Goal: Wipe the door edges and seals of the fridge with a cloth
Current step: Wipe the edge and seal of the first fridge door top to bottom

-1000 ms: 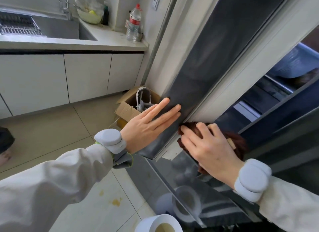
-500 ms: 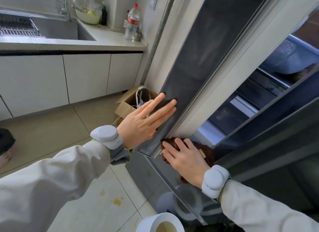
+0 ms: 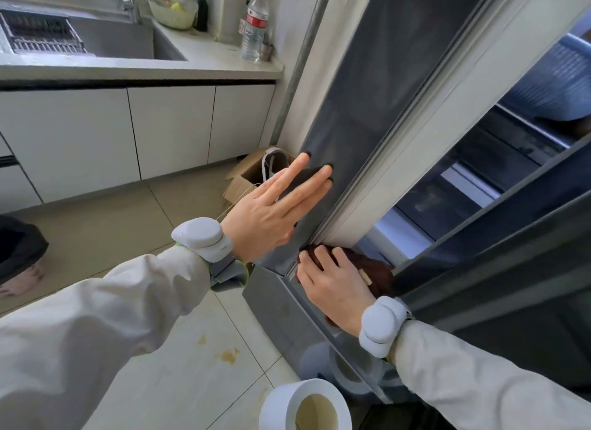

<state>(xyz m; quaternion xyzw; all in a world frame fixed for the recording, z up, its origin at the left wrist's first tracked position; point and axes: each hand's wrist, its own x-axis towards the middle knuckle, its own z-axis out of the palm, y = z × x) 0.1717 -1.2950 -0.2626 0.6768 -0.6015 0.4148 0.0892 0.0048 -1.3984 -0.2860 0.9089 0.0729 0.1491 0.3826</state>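
Note:
The open fridge door runs up the middle of the view, dark grey outside with a pale inner edge and seal. My left hand lies flat with straight fingers against the door's grey outer face. My right hand presses a dark brown cloth against the bottom corner of the door edge, fingers spread over it. Most of the cloth is hidden under that hand. The fridge interior shows shelves at the right.
A lower grey fridge drawer front sits under the door. A white paper roll stands on the tiled floor near my feet. An open cardboard box lies by the wall. A counter with sink and water bottle is at left.
My right hand with the cloth slid down and left along the door edge to its bottom corner. My left hand stayed flat on the door face.

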